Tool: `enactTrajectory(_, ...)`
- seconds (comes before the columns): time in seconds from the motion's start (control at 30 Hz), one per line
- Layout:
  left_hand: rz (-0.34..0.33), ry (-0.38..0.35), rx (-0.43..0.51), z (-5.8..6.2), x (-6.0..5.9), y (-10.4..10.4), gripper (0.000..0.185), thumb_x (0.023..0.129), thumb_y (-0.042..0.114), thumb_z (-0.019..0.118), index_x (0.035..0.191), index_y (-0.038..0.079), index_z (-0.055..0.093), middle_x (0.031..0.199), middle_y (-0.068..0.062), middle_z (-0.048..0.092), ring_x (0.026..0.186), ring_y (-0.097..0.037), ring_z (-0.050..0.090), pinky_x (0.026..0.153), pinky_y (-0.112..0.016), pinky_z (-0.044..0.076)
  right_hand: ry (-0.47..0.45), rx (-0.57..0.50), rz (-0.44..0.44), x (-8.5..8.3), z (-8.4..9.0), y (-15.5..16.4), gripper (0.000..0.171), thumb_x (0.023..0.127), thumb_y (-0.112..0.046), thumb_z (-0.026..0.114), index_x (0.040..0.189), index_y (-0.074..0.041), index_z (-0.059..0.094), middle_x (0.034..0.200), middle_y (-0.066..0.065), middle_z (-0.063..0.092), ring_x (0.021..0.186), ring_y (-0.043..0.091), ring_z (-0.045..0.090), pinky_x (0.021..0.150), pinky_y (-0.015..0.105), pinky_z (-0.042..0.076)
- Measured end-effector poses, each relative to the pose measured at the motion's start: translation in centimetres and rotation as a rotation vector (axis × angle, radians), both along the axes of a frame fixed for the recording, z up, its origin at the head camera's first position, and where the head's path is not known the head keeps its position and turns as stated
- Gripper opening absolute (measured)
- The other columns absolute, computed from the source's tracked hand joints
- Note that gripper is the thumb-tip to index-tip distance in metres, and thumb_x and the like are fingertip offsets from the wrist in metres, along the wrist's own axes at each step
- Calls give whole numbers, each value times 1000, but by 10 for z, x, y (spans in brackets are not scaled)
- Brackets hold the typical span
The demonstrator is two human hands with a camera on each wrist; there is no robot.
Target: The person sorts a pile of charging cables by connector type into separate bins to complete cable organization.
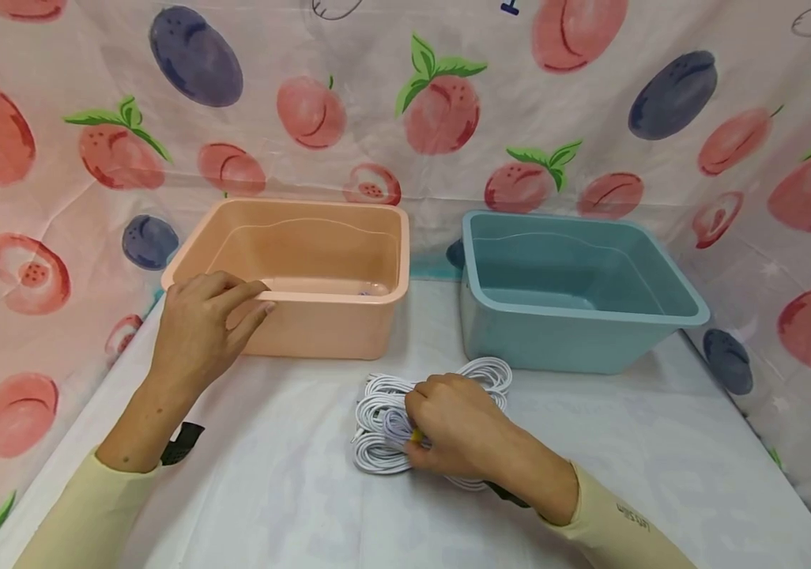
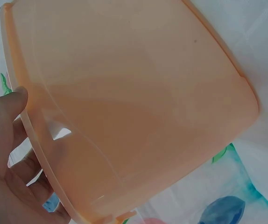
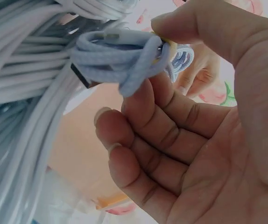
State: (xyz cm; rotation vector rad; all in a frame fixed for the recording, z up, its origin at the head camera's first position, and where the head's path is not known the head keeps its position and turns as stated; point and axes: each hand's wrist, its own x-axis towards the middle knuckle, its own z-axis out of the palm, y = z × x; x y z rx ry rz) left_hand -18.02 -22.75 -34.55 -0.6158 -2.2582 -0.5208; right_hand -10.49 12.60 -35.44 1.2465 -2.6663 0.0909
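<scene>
My right hand (image 1: 458, 423) pinches a small coiled lavender USB cable (image 3: 110, 58) between thumb and fingers, at its yellow tie. It is over a pile of coiled white cables (image 1: 380, 458) on the table, and part of the pile is hidden behind the hand. On the left, my left hand (image 1: 195, 328) grips the front rim of a peach plastic bin (image 1: 320, 328), thumb on one side and fingers on the other. A tiny purple bit shows inside that bin near its front right corner; what it is cannot be made out.
A teal plastic bin (image 1: 548, 340) stands to the right of the peach one, with a gap between them. White cloth (image 1: 292, 474) covers the table. Fruit-printed fabric (image 1: 370, 95) hangs behind and along both sides.
</scene>
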Motion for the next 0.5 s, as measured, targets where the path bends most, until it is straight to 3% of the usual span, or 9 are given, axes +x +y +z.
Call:
enactTrajectory(0.27,3,-2,-1,0,0,0,26,88,21,87,110,6,82,93,-10,69,86,-33,64,83,-56,42,-27,-44,-32,1,7,2,29,72,-30,84,70,-21,56,68,-12,51,65,7,51,59,27,44)
enactTrajectory(0.5,4,-5,-3,0,0,0,27,89,20,86,111,6,82,93,-9,69,86,-33,64,84,-57,43,-39,-95,-30,1,11,5,25,72,-25,82,75,-20,57,66,-14,57,58,5,52,50,26,40)
